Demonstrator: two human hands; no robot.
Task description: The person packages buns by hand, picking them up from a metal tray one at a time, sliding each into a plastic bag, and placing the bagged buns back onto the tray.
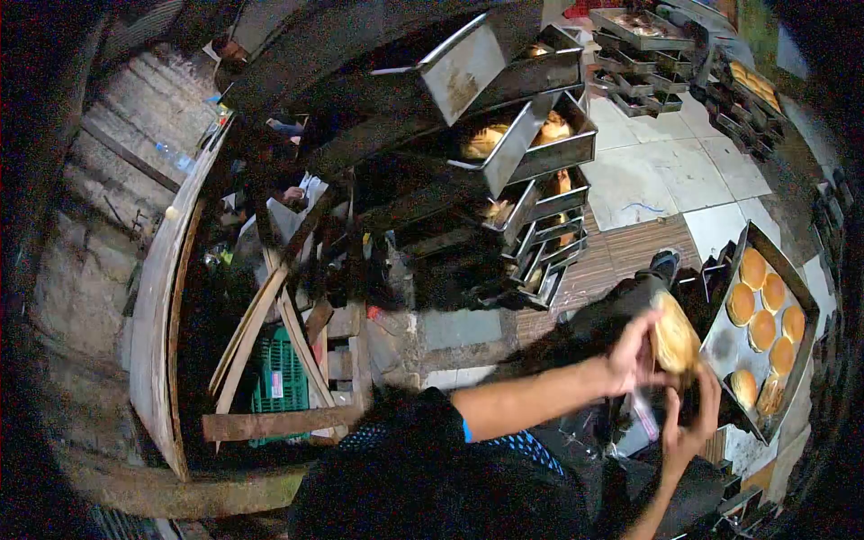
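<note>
Here both hands (661,387) grip a bun (675,337) beside the bun tray (804,297), stacked loaf tins (531,180) beyond.

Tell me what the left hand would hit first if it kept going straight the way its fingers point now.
The left hand points right, across the bun it already touches. Beyond the bun, the first thing in line looks like the near rim of the baking tray of buns, though depth is hard to judge in this wide view.

Floor (657,166) carries bun tray (804,297), stacked tins (531,162).
</note>
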